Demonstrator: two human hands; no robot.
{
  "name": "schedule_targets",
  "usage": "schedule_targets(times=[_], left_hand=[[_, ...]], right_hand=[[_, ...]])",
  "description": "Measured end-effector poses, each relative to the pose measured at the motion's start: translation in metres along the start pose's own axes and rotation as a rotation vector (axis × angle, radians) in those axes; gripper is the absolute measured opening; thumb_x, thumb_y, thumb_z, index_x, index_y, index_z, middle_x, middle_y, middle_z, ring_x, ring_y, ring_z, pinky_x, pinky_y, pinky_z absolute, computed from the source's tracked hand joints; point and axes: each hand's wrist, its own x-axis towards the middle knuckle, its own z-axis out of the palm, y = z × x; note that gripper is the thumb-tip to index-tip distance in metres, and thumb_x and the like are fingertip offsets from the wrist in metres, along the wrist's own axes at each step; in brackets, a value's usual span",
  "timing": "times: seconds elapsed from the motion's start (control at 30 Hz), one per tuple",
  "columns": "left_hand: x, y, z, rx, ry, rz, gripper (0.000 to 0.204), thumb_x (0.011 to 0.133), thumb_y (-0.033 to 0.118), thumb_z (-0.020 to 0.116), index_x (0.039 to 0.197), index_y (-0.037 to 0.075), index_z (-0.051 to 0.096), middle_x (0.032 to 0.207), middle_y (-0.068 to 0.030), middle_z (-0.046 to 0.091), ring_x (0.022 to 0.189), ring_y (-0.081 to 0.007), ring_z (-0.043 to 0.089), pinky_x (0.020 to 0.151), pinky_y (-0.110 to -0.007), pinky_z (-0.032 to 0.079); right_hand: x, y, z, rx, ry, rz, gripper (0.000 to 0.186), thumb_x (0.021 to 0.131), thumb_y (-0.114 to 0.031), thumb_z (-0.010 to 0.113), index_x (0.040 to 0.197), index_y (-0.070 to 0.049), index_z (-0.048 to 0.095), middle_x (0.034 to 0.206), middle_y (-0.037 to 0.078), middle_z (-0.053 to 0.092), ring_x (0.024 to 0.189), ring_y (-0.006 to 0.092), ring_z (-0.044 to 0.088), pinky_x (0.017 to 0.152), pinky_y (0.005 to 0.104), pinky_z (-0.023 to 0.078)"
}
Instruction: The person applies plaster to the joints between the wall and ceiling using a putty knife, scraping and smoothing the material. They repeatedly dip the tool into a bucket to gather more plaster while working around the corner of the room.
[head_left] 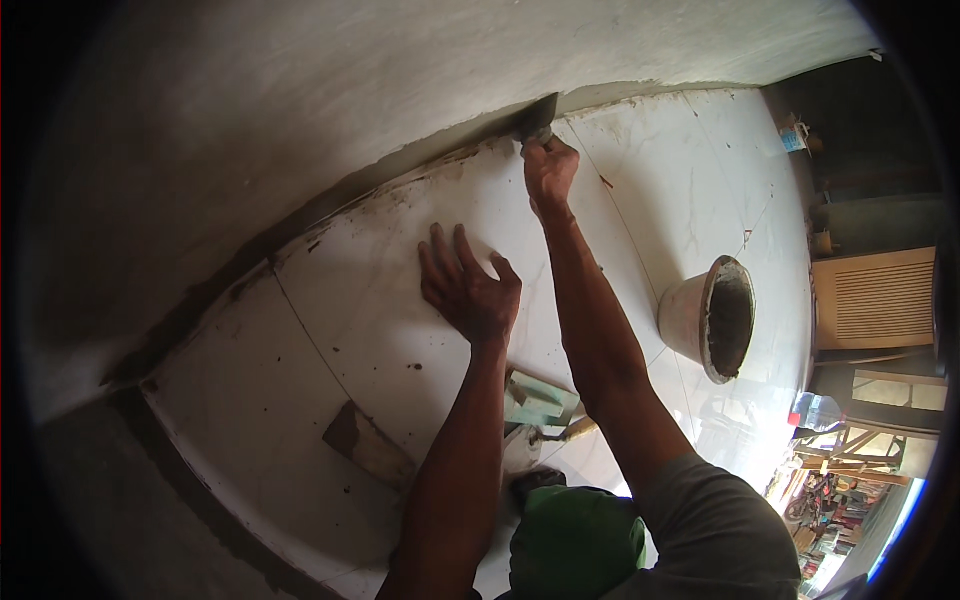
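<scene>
My right hand [551, 175] is wrapped round the handle of a trowel [540, 112], its dark blade against the foot of the grey wall. The blade lies along a strip of wet-looking mortar [400, 165] where wall and floor meet. Lower and to the left, my left hand [475, 290] rests on the white tiled floor [380, 270] with its fingers spread, holding nothing. Mortar smears and crumbs dot the tiles around it.
A bucket [690, 310] coated with mortar stands right of my right forearm. Between my arms lie a pale green float [540, 398] and a brush-like wooden handle [578, 430]. A mortar-stained flat piece [370, 445] lies left. A water bottle [818, 411] stands far right.
</scene>
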Motion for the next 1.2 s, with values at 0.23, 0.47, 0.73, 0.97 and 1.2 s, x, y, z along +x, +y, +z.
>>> schedule_targets(times=[0.23,0.47,0.73,0.97,1.2], left_hand=[[0.051,-0.101,-0.062,-0.417,-0.675,0.121,0.041,0.09,0.023,0.074,0.127,0.006,0.072,0.142,-0.0207,0.066,0.137,-0.0391,0.058,0.111,-0.048,0.049],[0.096,-0.254,-0.223,-0.074,-0.654,0.382,0.03,0.099,0.02,0.066,0.124,0.002,0.07,0.124,-0.0198,0.072,0.119,-0.0386,0.067,0.106,-0.049,0.051],[0.048,-0.345,-0.332,0.101,-0.746,0.193,0.029,0.099,0.013,0.065,0.126,0.002,0.068,0.126,-0.0184,0.071,0.121,-0.0376,0.066,0.108,-0.048,0.049],[0.019,-0.363,-0.306,0.067,-0.583,0.134,0.047,0.1,0.016,0.067,0.144,0.002,0.058,0.148,-0.0211,0.058,0.142,-0.0385,0.053,0.118,-0.05,0.042],[-0.017,-0.368,-0.289,0.285,-0.641,0.154,0.085,0.103,0.036,0.065,0.169,0.005,0.021,0.177,-0.0257,0.01,0.163,-0.0466,0.015,0.128,-0.059,0.023]], right_hand=[[-0.052,-0.042,0.039,-0.036,-0.05,0.009,0.028,0.089,-0.017,0.062,0.098,0.005,0.077,0.075,0.026,0.07,0.064,0.0292,0.064,0.068,0.0442,0.053],[-0.113,-0.08,0.063,-0.179,-0.012,0.001,0.031,0.09,-0.018,0.06,0.108,-0.001,0.079,0.084,0.03,0.072,0.082,0.0474,0.074,0.075,0.0499,0.058],[-0.187,-0.122,0.116,-0.127,-0.02,-0.027,0.042,0.089,-0.013,0.06,0.125,0.0,0.076,0.078,0.029,0.07,0.073,0.0445,0.073,0.071,0.0502,0.057],[-0.25,-0.158,0.139,-0.101,-0.071,-0.084,0.041,0.089,-0.009,0.058,0.125,0.0,0.075,0.075,0.028,0.069,0.07,0.0444,0.072,0.069,0.0512,0.058],[-0.334,-0.23,0.072,0.191,-0.619,-0.055,0.025,0.095,-0.011,0.06,0.11,0.001,0.075,0.077,0.025,0.07,0.074,0.0345,0.074,0.072,0.043,0.057]])
